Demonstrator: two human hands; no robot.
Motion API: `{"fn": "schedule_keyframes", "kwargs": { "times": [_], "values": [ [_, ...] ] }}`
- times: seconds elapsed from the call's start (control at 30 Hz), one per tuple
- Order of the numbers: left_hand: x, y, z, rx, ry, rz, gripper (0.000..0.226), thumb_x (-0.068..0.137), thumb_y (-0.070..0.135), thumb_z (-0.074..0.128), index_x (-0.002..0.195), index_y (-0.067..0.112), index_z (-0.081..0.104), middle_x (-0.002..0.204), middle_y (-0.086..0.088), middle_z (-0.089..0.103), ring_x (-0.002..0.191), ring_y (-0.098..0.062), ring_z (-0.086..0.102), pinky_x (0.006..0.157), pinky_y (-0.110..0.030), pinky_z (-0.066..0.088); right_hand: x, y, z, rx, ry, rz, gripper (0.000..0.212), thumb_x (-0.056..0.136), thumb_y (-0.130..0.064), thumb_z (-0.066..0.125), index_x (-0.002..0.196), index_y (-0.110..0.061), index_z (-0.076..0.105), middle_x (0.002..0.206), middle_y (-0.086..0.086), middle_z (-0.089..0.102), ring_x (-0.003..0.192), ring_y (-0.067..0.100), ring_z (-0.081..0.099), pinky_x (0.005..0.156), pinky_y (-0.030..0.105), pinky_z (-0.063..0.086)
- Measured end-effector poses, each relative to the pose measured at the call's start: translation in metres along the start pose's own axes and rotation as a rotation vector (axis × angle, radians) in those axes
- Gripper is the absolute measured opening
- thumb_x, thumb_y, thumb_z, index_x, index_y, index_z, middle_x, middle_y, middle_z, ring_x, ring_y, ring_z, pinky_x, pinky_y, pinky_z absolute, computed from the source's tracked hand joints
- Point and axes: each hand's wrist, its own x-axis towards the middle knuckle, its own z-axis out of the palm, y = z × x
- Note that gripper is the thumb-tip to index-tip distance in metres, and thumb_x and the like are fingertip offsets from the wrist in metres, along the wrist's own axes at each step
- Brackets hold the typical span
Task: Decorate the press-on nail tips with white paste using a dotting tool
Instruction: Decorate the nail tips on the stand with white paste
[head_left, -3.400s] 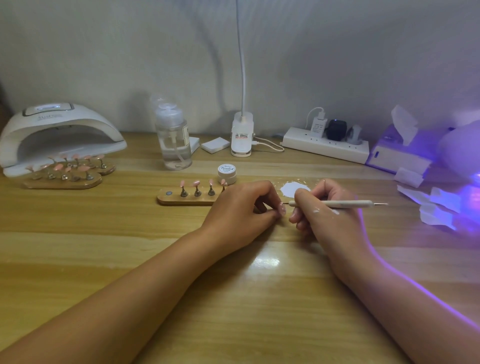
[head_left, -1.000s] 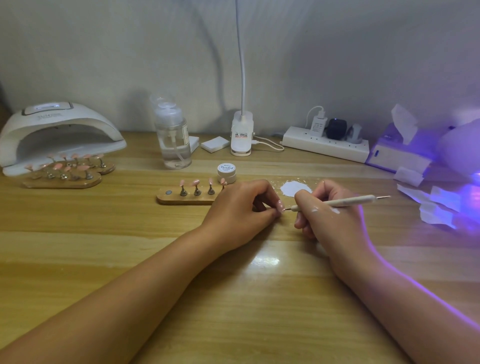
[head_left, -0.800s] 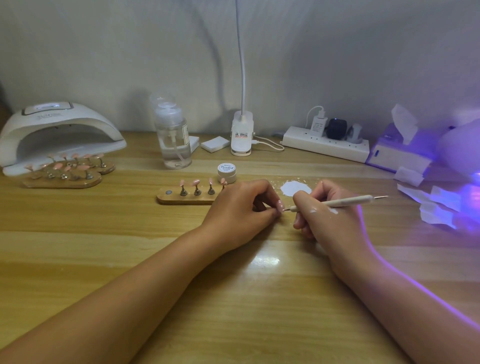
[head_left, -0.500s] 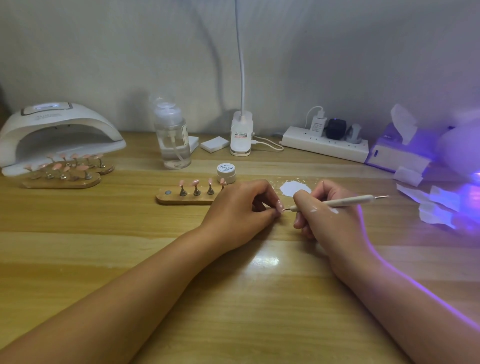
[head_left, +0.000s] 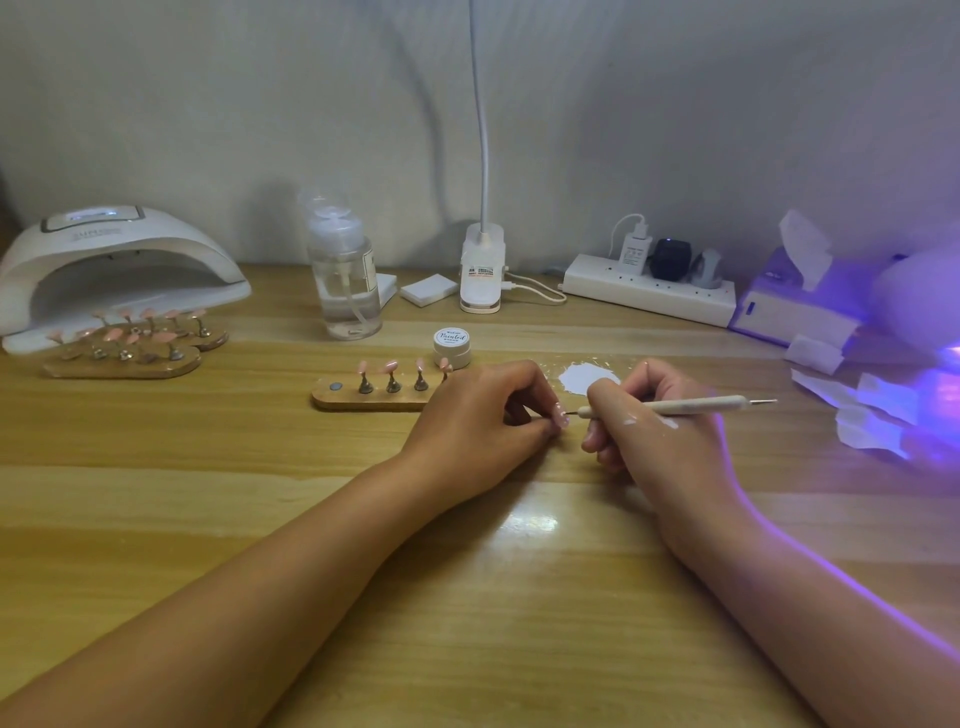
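My left hand (head_left: 475, 415) pinches a pink nail tip (head_left: 561, 415) on its small stand, just above the table. My right hand (head_left: 654, 431) grips a cream dotting tool (head_left: 696, 405) like a pen, and its fine point touches the pinched nail tip. White paste is smeared on the back of my right hand. A white paste patch (head_left: 584, 375) lies on the table just behind my hands. A wooden holder (head_left: 363, 399) with several pink nail tips stands left of my left hand. A small white paste jar (head_left: 452, 346) sits behind it.
A white nail lamp (head_left: 114, 265) stands at the far left with another wooden holder of nail tips (head_left: 124, 353) before it. A clear pump bottle (head_left: 345, 275), a clip lamp (head_left: 483, 270), a power strip (head_left: 649, 291) and a tissue box (head_left: 795, 306) line the back. Paper scraps (head_left: 857, 410) lie in purple light at right.
The dotting tool's rear end has tipped slightly between frames while its point stays at the nail tip. My left hand has stayed in place.
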Motion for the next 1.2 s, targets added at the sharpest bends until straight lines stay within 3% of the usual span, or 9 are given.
{"fn": "schedule_keyframes", "kwargs": {
  "times": [0.37,0.7,0.93,1.2],
  "values": [
    [-0.0004,-0.0013,0.0011,0.001,0.007,0.011,0.022,0.083,0.013,0.074,0.076,0.032,0.065,0.075,0.023,0.067,0.071,0.001,0.063,0.062,-0.011,0.042,0.0008,0.0017,0.0002,0.027,0.011,-0.004,0.016,0.081,-0.011,0.065,0.07,-0.012,0.052,0.053,0.006,0.067,0.042,0.007,0.054,0.04,0.018,0.041],
    [-0.0001,-0.0022,0.0013,0.032,0.011,0.024,0.027,0.084,0.016,0.074,0.074,0.037,0.061,0.074,0.022,0.066,0.071,0.001,0.062,0.062,-0.014,0.044,0.0014,0.0014,0.0012,0.006,-0.004,-0.008,0.017,0.082,-0.01,0.065,0.07,-0.012,0.052,0.054,0.005,0.068,0.043,0.008,0.056,0.042,0.02,0.044],
    [-0.0002,-0.0047,0.0024,0.019,0.01,0.015,0.019,0.083,0.014,0.072,0.078,0.031,0.066,0.079,0.02,0.07,0.073,-0.001,0.064,0.064,-0.018,0.048,0.0006,-0.0025,-0.0013,0.148,0.079,-0.031,0.021,0.089,-0.013,0.063,0.071,-0.011,0.051,0.052,0.004,0.064,0.041,0.007,0.052,0.041,0.017,0.041],
    [-0.0025,-0.0062,0.0037,0.055,0.073,0.006,0.022,0.084,0.021,0.071,0.077,0.04,0.062,0.084,0.027,0.068,0.079,0.002,0.064,0.069,-0.024,0.051,0.0028,-0.0013,-0.0018,0.168,0.2,-0.11,0.025,0.093,-0.015,0.062,0.073,-0.016,0.048,0.055,0.002,0.058,0.045,0.004,0.049,0.047,0.022,0.039]
  ]
}}
